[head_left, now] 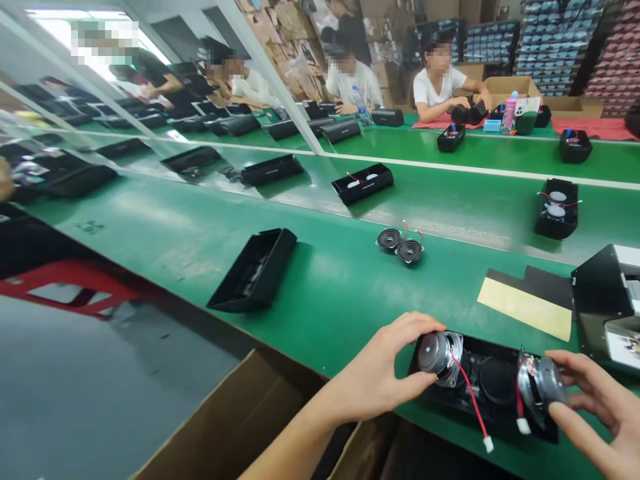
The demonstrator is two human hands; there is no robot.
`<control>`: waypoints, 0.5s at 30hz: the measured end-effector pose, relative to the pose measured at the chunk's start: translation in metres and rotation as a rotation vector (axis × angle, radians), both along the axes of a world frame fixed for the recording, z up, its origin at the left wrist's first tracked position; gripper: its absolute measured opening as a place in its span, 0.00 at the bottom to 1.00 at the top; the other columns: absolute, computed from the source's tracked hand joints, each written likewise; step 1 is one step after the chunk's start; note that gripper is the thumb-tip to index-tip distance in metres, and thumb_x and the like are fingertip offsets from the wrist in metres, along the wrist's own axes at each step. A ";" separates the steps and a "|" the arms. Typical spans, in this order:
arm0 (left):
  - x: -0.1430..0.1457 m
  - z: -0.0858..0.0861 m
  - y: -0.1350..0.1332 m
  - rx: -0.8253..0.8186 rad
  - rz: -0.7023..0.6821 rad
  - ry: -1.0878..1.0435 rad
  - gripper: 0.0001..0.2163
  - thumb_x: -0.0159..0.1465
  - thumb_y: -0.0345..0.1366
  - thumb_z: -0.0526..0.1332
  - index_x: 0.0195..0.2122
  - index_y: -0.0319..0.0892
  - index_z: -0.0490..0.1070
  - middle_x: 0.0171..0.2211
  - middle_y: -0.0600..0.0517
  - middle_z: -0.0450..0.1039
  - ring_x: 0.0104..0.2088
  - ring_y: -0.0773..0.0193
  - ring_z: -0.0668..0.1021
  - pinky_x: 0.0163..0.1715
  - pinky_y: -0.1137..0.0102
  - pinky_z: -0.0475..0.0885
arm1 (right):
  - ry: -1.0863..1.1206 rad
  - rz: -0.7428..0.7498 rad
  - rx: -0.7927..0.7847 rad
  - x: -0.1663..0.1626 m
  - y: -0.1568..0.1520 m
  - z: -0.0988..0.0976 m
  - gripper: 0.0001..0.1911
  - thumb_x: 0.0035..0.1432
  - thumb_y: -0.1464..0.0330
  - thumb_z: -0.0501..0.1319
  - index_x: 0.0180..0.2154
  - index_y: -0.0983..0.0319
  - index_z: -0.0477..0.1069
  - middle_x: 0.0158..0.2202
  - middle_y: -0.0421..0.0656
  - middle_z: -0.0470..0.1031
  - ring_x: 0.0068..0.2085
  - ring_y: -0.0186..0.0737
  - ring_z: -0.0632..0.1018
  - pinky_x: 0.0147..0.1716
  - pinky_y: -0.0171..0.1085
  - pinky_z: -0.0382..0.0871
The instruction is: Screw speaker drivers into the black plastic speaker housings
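Near the front edge of the green bench lies a black speaker housing (500, 413), its open side facing up. My left hand (385, 367) grips a round speaker driver (433, 353) between thumb and fingers at the housing's left end. At the other end, my right hand (595, 397) holds a second speaker driver (547, 387), which is tilted on its side. From each driver hangs a red wire with a white connector (489, 443). Between the two drivers a dark round opening shows in the housing.
Two loose speaker drivers (410, 251) and another open housing (255, 270) lie on the bench (330, 300). Yellow paper (525, 308) and a black metal box (600, 287) are at right. Housings stand along the middle strip. Below is a cardboard box (240, 413). Several people sit opposite.
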State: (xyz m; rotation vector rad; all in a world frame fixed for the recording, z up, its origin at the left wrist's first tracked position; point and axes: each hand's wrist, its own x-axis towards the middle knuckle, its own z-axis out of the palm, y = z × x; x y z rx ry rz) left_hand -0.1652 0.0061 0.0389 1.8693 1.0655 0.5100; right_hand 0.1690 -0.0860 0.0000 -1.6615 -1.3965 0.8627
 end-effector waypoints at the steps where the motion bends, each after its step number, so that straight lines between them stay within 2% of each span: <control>1: 0.003 0.003 -0.002 0.017 -0.021 0.027 0.22 0.62 0.31 0.67 0.59 0.44 0.76 0.58 0.46 0.78 0.60 0.55 0.78 0.65 0.56 0.73 | -0.090 0.009 0.031 -0.009 -0.004 -0.003 0.30 0.62 0.41 0.68 0.52 0.56 0.81 0.44 0.46 0.84 0.31 0.42 0.85 0.32 0.34 0.84; 4: 0.012 0.003 -0.006 0.070 -0.057 0.052 0.20 0.63 0.30 0.66 0.58 0.44 0.75 0.55 0.47 0.79 0.55 0.57 0.80 0.59 0.61 0.76 | -0.360 0.032 0.223 -0.031 -0.012 -0.012 0.25 0.70 0.42 0.61 0.52 0.54 0.75 0.40 0.41 0.82 0.30 0.38 0.83 0.31 0.33 0.82; 7: 0.018 -0.003 -0.008 0.132 -0.089 0.098 0.18 0.64 0.28 0.65 0.56 0.44 0.75 0.52 0.48 0.79 0.52 0.58 0.80 0.56 0.63 0.78 | -0.567 0.147 0.353 -0.036 -0.012 -0.017 0.19 0.75 0.50 0.59 0.55 0.55 0.72 0.42 0.44 0.82 0.35 0.42 0.84 0.34 0.37 0.82; 10: 0.021 -0.007 -0.010 0.189 -0.170 0.180 0.20 0.65 0.26 0.66 0.58 0.44 0.74 0.54 0.48 0.79 0.55 0.57 0.80 0.58 0.62 0.77 | -0.681 0.232 0.456 -0.036 -0.007 -0.017 0.17 0.78 0.57 0.55 0.59 0.59 0.70 0.49 0.46 0.82 0.46 0.44 0.84 0.44 0.40 0.80; 15: 0.028 -0.005 -0.006 0.298 -0.345 0.375 0.20 0.67 0.26 0.68 0.60 0.42 0.72 0.54 0.48 0.78 0.54 0.56 0.79 0.56 0.62 0.78 | -0.814 0.373 0.543 -0.040 0.004 -0.012 0.18 0.81 0.62 0.50 0.58 0.65 0.71 0.48 0.45 0.81 0.45 0.40 0.80 0.46 0.41 0.72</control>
